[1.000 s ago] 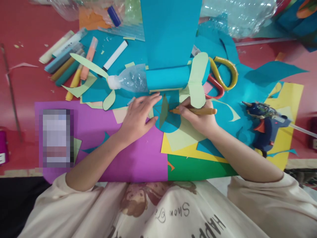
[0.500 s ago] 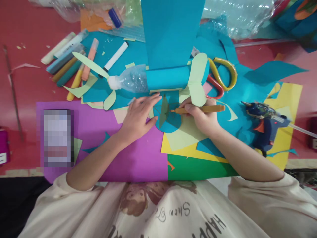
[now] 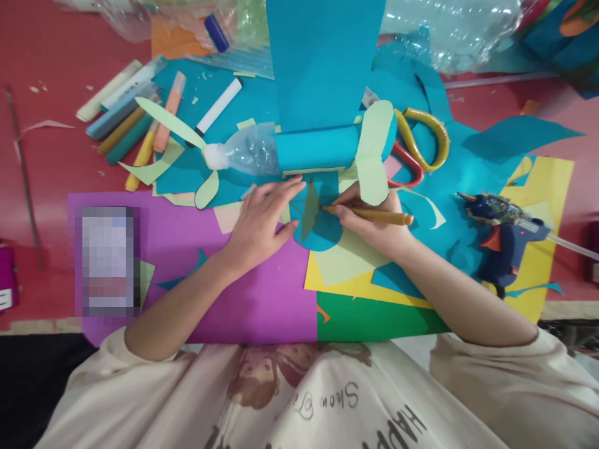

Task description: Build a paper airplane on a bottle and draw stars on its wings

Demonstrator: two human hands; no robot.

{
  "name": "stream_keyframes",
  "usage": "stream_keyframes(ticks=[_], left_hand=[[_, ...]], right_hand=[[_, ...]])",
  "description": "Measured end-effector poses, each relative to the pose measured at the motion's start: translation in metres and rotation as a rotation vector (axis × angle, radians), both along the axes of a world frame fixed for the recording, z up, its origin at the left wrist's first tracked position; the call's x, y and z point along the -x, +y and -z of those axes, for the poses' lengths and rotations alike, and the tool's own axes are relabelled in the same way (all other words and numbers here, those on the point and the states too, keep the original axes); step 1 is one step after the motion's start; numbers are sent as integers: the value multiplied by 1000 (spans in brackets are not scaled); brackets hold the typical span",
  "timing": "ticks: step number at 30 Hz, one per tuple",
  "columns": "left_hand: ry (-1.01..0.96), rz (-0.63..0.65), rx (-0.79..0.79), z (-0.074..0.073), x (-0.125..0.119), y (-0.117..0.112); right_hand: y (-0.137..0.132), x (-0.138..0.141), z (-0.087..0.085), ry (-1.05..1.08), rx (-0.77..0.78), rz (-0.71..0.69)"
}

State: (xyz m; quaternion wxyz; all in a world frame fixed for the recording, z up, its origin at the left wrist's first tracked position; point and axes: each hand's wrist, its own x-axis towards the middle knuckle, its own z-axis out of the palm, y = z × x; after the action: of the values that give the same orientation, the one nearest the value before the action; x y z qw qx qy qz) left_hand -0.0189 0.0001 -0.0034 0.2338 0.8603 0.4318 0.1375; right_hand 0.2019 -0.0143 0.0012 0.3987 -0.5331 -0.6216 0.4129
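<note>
**Marker tip on the blue paper, between the two hands**

The blue paper piece (image 3: pixel 322 234) with a rounded lower side lies about in the middle of the worktop (image 3: pixel 42 168), on top of purple, yellow and pale green sheets. A thin pale green strip (image 3: pixel 309 209) lies on it.

The left hand (image 3: pixel 259 218) is open and flat, with the fingers stretched out. It grasps nothing; its fingertips press on the left border of the blue piece.

The right hand (image 3: pixel 374 221) is closed around a tan marker (image 3: pixel 384 216), which lies almost level and points to the left. The tip touches the blue piece just beside the green strip. So the paper lies between the two hands, touching both.

Just behind it, toward the far edge, lies a plastic bottle (image 3: pixel 243 153) wrapped with a blue paper roll. Scissors (image 3: pixel 421 146) lie behind the right hand. A blue glue gun (image 3: pixel 500 234) rests toward the right edge, and a group of markers (image 3: pixel 126 125) lies toward the far left corner.
</note>
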Motion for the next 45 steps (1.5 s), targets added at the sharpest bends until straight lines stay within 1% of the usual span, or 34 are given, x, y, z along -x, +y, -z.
stream_keyframes(ticks=[9,17,22,30,37,45], left_hand=[[-6,-3,-17,0,-1,0],[-9,5,-14,0,-1,0],[-13,3,0,-1,-1,0],[-14,2,-9,0,0,0],[-5,-6,3,-1,-1,0],[0,-9,16,-3,-2,0]], right_hand=[[-1,4,1,2,-11,17],[-3,2,0,-92,-15,-66],[-3,1,-1,-123,10,-109],[-2,2,-1,-93,-17,-57],[-1,4,-1,-24,31,39],[-1,4,-1,-21,19,35]])
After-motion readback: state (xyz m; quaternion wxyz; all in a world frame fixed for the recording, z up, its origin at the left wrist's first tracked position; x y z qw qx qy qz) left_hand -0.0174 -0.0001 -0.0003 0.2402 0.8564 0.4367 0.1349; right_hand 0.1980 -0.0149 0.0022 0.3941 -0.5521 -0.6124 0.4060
